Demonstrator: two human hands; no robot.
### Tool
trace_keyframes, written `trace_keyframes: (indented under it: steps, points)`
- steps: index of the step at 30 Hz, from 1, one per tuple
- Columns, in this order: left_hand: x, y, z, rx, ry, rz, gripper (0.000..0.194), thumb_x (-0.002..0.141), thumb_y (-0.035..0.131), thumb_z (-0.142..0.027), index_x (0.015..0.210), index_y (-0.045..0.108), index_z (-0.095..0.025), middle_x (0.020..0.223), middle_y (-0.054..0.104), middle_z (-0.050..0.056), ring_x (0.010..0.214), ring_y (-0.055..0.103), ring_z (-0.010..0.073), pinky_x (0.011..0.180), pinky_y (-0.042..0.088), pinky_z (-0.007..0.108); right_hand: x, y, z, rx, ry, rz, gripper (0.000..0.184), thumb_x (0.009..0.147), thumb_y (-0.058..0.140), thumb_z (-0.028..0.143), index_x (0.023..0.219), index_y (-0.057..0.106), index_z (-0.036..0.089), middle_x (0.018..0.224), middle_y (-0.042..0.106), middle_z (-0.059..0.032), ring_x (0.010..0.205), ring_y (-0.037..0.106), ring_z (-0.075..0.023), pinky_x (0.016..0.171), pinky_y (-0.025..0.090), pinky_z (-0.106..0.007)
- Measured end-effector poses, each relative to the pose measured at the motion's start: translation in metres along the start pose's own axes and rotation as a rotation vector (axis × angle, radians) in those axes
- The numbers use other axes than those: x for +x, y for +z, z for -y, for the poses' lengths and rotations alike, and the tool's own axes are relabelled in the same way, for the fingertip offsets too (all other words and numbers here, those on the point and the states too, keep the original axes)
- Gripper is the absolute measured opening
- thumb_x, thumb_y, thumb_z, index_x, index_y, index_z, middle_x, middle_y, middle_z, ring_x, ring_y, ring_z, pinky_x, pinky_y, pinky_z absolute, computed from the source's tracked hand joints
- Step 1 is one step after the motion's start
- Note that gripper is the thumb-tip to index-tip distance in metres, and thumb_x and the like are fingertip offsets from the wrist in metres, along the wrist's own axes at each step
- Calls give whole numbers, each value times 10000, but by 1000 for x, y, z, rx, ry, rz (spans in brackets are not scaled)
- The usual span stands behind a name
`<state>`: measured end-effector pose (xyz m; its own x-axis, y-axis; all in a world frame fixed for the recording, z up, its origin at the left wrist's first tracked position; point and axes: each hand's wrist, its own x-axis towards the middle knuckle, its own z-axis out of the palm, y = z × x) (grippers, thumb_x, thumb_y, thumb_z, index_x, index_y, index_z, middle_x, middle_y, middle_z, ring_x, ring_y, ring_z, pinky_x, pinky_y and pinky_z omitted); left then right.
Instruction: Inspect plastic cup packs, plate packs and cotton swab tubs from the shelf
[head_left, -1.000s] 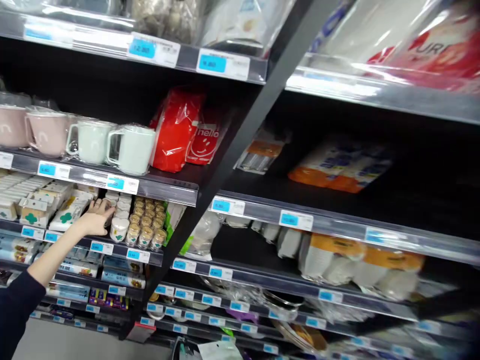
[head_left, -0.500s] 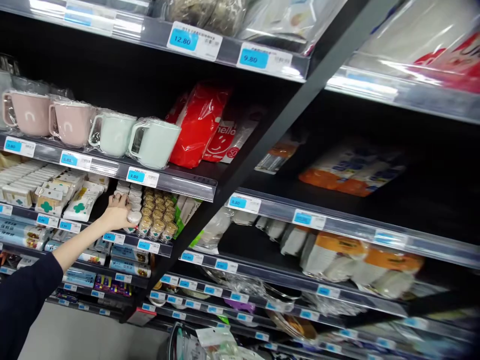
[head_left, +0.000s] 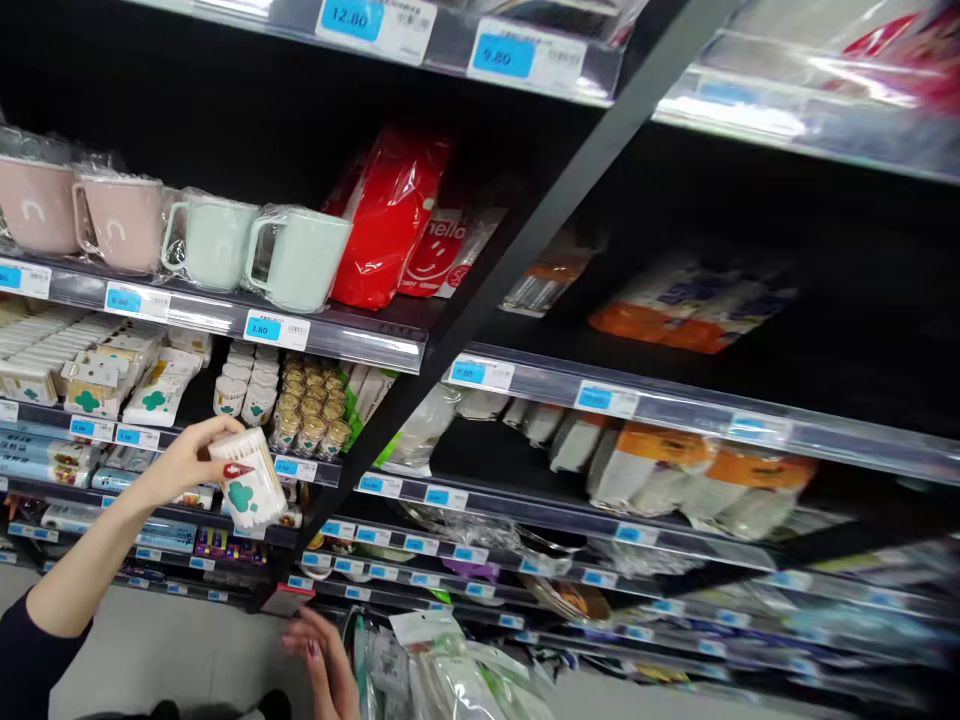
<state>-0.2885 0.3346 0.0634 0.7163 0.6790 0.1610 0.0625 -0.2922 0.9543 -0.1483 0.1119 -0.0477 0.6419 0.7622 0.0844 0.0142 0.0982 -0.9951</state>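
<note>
My left hand (head_left: 202, 465) grips a clear tub of cotton swabs (head_left: 247, 480) with a green clover print, its thumb across the front. The tub is tilted and held in front of the shelf edge. Behind it on the shelf stand more cotton swab tubs (head_left: 246, 385) in rows. Beside those are small gold-topped jars (head_left: 311, 405). Low in the view, my right hand (head_left: 326, 655) has its fingers extended and apart, with nothing visible in it. It is close to a basket (head_left: 358, 665) holding several plastic-wrapped goods (head_left: 450, 660).
Wrapped pink and mint mugs (head_left: 300, 262) stand on the shelf above, beside red packages (head_left: 390, 225). A dark slanting upright (head_left: 525, 230) divides the shelving. Orange-topped packs (head_left: 660, 465) hang to the right. Price-tagged shelf edges (head_left: 352, 345) jut forward. Grey floor (head_left: 180, 650) shows below.
My left hand has drawn a cotton swab tub off the shelf, towards me and downward. My right hand has come into view at the bottom. The view has shifted slightly down.
</note>
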Motion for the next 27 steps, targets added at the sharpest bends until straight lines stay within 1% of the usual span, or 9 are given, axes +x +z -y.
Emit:
trace_keyframes:
  steps: [2,4,9,11,15,18,21,23,27]
  points:
    - [-11,14,1,-98,-30,21,329,745,607,-445,914,508,-181,752,527,-27,635,479,125,534,376,202,12,16,6,125,14,58,457,828,579,586,1061,633,196,858,682,-65,740,671,-205,716,551,-361]
    - [-19,25,3,-194,-40,20,326,753,633,-442,920,528,-183,764,513,-34,631,443,117,531,342,198,22,33,18,255,-15,151,576,756,634,624,1154,585,210,956,682,-83,798,686,-227,714,566,-357]
    - [-33,36,9,-215,26,-92,475,790,560,-631,906,587,-171,826,540,-5,735,462,162,646,346,245,31,56,39,238,12,360,422,811,678,409,1168,557,218,1088,680,-91,923,683,-193,769,571,-282]
    - [-36,36,11,-208,39,-127,519,793,527,-672,906,595,-170,851,554,7,757,471,176,662,345,254,30,58,38,189,33,372,400,820,675,378,1162,567,203,1076,690,-93,935,683,-191,787,567,-270]
    - [-39,37,14,-233,55,-136,568,777,521,-707,951,618,-175,900,579,28,801,503,203,690,369,268,27,60,37,59,-19,299,378,840,641,372,1156,568,179,1060,693,-112,912,692,-205,755,579,-284]
    - [-42,45,15,-315,15,-168,550,799,545,-661,1112,593,-212,1098,592,59,980,535,245,816,395,291,27,66,39,-226,-264,128,342,820,658,313,1129,578,188,947,682,-84,812,683,-186,675,578,-276]
    - [-45,61,16,-533,-62,-208,576,795,627,-578,1271,496,-282,1304,524,64,1156,511,268,943,391,317,27,76,38,-531,-696,-190,366,777,697,229,1123,600,155,842,627,-77,715,625,-174,598,545,-286]
    - [-46,72,15,-768,-77,-174,663,762,675,-564,1326,452,-298,1339,518,80,1159,545,292,961,422,359,27,81,35,-641,-951,-326,396,753,716,143,1134,614,105,796,593,-83,706,587,-176,592,524,-308]
    - [-47,82,14,-1093,-54,-120,660,792,681,-471,1368,435,-263,1214,631,111,1042,645,302,934,486,422,25,85,31,-794,-1251,-306,327,753,713,78,1070,650,27,739,550,-79,715,552,-188,603,492,-361]
